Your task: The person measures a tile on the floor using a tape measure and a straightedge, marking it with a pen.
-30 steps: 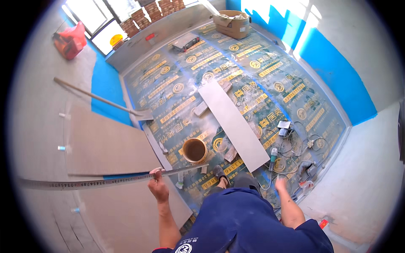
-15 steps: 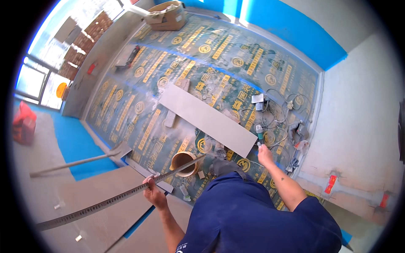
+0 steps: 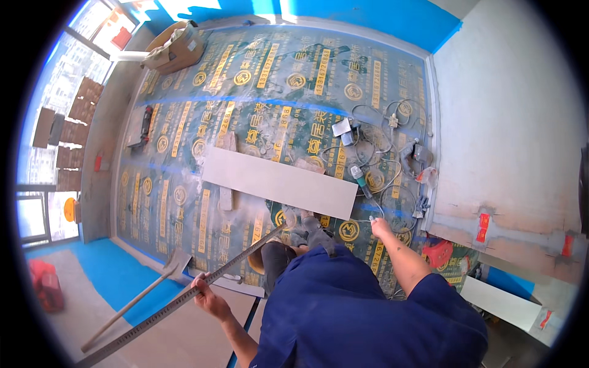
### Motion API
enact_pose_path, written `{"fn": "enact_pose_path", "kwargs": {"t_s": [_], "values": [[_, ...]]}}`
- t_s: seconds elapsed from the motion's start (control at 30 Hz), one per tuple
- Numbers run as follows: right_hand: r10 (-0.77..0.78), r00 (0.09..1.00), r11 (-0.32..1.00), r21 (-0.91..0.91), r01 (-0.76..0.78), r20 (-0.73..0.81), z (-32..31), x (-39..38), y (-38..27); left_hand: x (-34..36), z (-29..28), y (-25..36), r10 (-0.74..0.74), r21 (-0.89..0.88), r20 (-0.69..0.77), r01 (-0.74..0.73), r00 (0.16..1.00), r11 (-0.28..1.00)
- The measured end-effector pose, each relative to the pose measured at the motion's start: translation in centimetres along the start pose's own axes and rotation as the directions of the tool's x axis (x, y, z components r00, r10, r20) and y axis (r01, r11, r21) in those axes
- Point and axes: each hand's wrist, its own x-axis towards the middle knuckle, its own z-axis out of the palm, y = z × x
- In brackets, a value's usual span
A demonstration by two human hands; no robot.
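1. The printed green floor sheet (image 3: 279, 73) fills the room; the view has swung round over it in the last moments.
2. The pale slab (image 3: 279, 184) lies on it, now nearly crosswise ahead of the person's feet, and a hand does not touch it.
3. The marked metal ruler (image 3: 165, 308) slants in from lower left, its far end over the floor near the feet — apart from the slab. I judge the turn puts the two handier to each other.
4. The bucket (image 3: 255, 260), plainly visible earlier, is now mostly behind a leg (image 3: 277, 264).
5. The green-bodied power tool (image 3: 362, 181) lies by the slab's right end.
6. The left hand (image 3: 208, 297) is closed round the ruler; the right hand (image 3: 380, 228) hangs near the tool, fingers drawn together — whether it grips anything, I cannot tell.
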Motion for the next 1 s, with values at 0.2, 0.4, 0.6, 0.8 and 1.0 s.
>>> {"fn": "enact_pose_path", "kwargs": {"t_s": [0.2, 0.4, 0.6, 0.8, 1.0], "values": [[-0.087, 0.981, 0.996, 0.002, 0.089, -0.175, 1.8, -1.4, -4.2, 3.2, -0.4, -1.8, -0.047, 0.072, 0.062, 0.042, 0.997, 0.997], [-0.340, 0.922, 0.936, 0.029, 0.351, -0.188, 7.4, -4.3, -14.3, 7.9, -0.2, -4.2, -0.131, 0.142, 0.250, 0.097, 0.959, 0.985], [-0.467, 0.846, 0.842, 0.162, 0.514, -0.257, 13.3, -5.3, -21.4, 15.7, -0.6, -8.3, -0.094, 0.092, 0.339, 0.067, 0.936, 0.993], [-0.193, 0.981, 0.976, 0.102, 0.194, -0.023, 14.3, -10.5, -24.4, 24.8, -0.2, -10.2, -0.077, 0.049, 0.520, 0.060, 0.850, 0.997], [-0.003, 0.995, 0.964, 0.263, 0.029, -0.098, 14.2, -15.7, -20.7, 29.0, 4.2, -10.7, -0.020, 0.002, 0.680, 0.025, 0.733, 1.000]]}}
